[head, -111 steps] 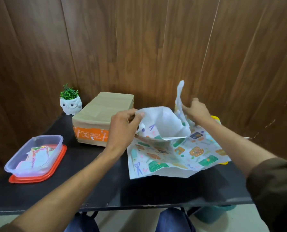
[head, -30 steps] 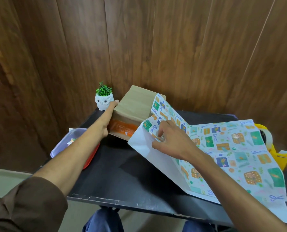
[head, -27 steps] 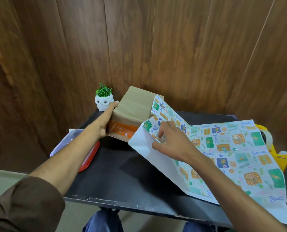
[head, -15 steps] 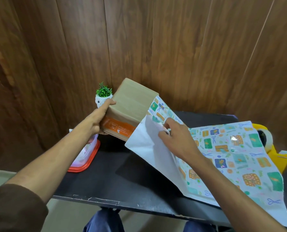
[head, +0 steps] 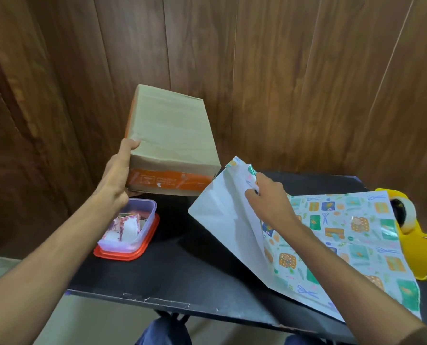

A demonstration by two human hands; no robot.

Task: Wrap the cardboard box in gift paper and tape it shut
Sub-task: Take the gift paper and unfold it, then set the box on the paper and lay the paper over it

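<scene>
Because the box has to end up on the sheet, my left grip (head: 115,178) clamps the cardboard box (head: 172,130) by its near left corner. The thumb hooks over the top edge and the fingers are out of sight beneath, so the box hangs tilted in the air, clear of the desk (head: 182,270). Straight below that grip sits a clear plastic container (head: 130,227) on an orange lid, with paper scraps inside; holding the box high clears it.

To the right of the box, the gift paper (head: 344,232) lies printed side up across the desk. My right grip (head: 267,197) pinches its far left corner between thumb and fingers, peeling it up so the white underside shows. I judge the raised flap is meant either to turn the sheet print-down or to let the box slide in under my right grip.

Beyond that grip, at the sheet's right edge, a yellow tape dispenser (head: 411,245) stands within reach for the sealing, which has not yet begun.
</scene>
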